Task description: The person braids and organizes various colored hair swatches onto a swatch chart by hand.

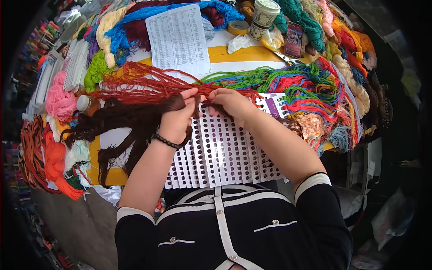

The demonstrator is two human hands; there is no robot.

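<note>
A thick hank of dark brown thread [130,112] trails leftward over the table from my left hand [176,121], whose fingers are wrapped round its end. Just beside it, my right hand [234,107] is closed with fingertips drawn together, and brown strands pass beneath them. Both hands are over the top edge of a fanned stack of white cards [220,148] punched with rows of holes. My right fingers partly cover the strands there. Behind the hands lie rust-red threads [135,81], and green, blue and red threads [270,76] spread to the right.
A printed sheet [177,38] lies behind the threads. Farther right are a patterned cup [264,18], a tape roll [237,28], a phone [293,39] and scissors [289,58]. Pink yarn [61,101], a small jar [88,105] and white card stacks [76,65] are at left.
</note>
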